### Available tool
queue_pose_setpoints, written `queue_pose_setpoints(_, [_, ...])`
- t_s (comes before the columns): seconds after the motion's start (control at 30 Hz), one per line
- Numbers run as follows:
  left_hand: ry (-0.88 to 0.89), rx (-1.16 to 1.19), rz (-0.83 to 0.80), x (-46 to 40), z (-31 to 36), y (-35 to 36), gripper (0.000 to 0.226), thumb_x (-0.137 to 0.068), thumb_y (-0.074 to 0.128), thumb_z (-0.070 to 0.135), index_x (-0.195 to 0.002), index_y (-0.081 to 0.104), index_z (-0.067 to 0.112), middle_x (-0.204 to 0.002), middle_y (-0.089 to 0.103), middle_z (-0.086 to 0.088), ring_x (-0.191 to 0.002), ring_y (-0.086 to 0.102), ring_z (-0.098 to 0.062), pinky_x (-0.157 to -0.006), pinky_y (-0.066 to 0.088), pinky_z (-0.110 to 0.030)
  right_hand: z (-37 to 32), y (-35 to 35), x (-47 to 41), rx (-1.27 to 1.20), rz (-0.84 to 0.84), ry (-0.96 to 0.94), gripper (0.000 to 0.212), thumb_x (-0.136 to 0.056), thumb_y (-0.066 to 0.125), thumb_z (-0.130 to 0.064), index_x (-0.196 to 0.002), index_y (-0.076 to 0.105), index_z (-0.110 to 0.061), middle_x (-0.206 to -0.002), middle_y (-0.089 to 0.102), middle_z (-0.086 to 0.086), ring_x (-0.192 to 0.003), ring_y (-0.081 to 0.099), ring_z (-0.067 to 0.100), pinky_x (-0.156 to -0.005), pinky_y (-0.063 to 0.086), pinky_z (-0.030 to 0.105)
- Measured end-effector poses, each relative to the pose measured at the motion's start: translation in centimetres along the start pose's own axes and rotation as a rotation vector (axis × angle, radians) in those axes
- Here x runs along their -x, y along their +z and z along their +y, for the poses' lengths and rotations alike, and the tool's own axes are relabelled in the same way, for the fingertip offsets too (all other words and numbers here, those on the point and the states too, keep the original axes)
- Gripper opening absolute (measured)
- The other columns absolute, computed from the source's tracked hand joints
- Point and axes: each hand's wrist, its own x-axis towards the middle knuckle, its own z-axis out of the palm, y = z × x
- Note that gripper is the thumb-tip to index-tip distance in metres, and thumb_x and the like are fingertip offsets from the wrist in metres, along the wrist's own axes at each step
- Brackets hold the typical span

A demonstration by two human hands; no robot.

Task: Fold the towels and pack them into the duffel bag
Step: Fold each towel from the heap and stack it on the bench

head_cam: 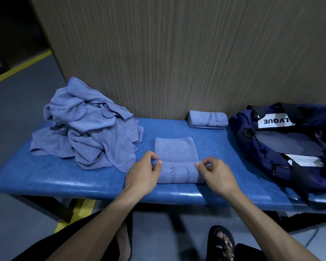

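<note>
A blue-grey towel (175, 149) lies on the bench in front of me, its near part rolled up with "YOGA" lettering on top. My left hand (143, 172) pinches the roll's left end and my right hand (216, 174) pinches its right end. A finished rolled towel (207, 119) lies at the back by the wall. A heap of unfolded towels (87, 127) of the same colour fills the bench's left side. The navy duffel bag (290, 144) sits at the right end with its top open.
The blue padded bench (64, 178) stands against a wood-grain wall (177, 53). Grey floor with a yellow stripe (17, 68) runs to the left. My sandalled feet (222, 243) are under the bench's front edge.
</note>
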Motion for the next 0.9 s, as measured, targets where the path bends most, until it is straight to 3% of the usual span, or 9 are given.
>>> queue_pose_setpoints(0.1, [-0.038,-0.023,-0.008,-0.2,0.3,-0.3,0.015,-0.096,0.05,0.048,-0.104,0.05,0.036,-0.064,0.061,0.01,-0.077,0.062,-0.02,-0.068,0.046,-0.035,0.0,0.3,-0.3,0.025,0.017,0.023,0.027,-0.093,0.062,-0.046,-0.079,0.059,-0.023,-0.053,0.056,-0.007,-0.069,0.052,0.019,-0.059,0.038,0.032])
queue_pose_setpoints(0.23, [0.055,-0.19,0.044,0.2,0.5,-0.7,0.021,-0.098,0.044,0.053,-0.108,0.047,0.034,-0.075,0.065,0.007,-0.084,0.064,-0.025,-0.073,0.051,-0.038,0.0,0.7,-0.6,0.054,0.037,0.031,0.028,-0.091,0.061,-0.049,-0.078,0.058,-0.024,-0.061,0.06,-0.007,-0.08,0.06,0.028,-0.068,0.048,0.036])
queue_pose_setpoints(0.4, [0.109,0.044,-0.045,0.8,0.1,-1.0,0.028,-0.096,0.052,0.056,-0.113,0.053,0.034,-0.062,0.059,0.004,-0.069,0.06,-0.011,-0.072,0.051,-0.039,0.0,0.8,-0.5,0.157,0.06,-0.017,0.029,-0.097,0.05,-0.051,-0.086,0.053,-0.025,-0.07,0.064,0.0,-0.087,0.056,0.03,-0.072,0.05,0.04])
queue_pose_setpoints(0.6, [0.22,0.115,0.015,1.1,-0.1,-0.7,0.02,-0.099,0.053,0.047,-0.115,0.047,0.038,-0.059,0.051,0.003,-0.059,0.054,-0.012,-0.069,0.05,-0.043,-0.4,1.1,0.3,0.235,0.136,-0.094,0.03,-0.102,0.037,-0.053,-0.096,0.047,-0.025,-0.083,0.064,0.01,-0.085,0.057,0.039,-0.076,0.05,0.047])
queue_pose_setpoints(0.77, [0.203,-0.071,0.083,1.1,0.3,-0.2,0.023,-0.1,0.047,0.046,-0.121,0.04,0.039,-0.062,0.051,0.005,-0.069,0.061,-0.023,-0.067,0.052,-0.044,-1.4,0.8,0.6,0.333,0.141,-0.071,0.033,-0.104,0.035,-0.051,-0.104,0.049,-0.02,-0.091,0.065,0.014,-0.088,0.057,0.042,-0.077,0.047,0.045])
queue_pose_setpoints(0.9, [0.184,-0.357,0.114,1.3,1.3,0.1,0.026,-0.102,0.039,0.042,-0.127,0.042,0.035,-0.094,0.065,0.004,-0.092,0.062,-0.027,-0.069,0.049,-0.04,-2.2,1.0,0.3,0.369,0.153,-0.069,0.035,-0.105,0.035,-0.048,-0.104,0.049,-0.017,-0.094,0.065,0.019,-0.09,0.058,0.043,-0.075,0.044,0.044])
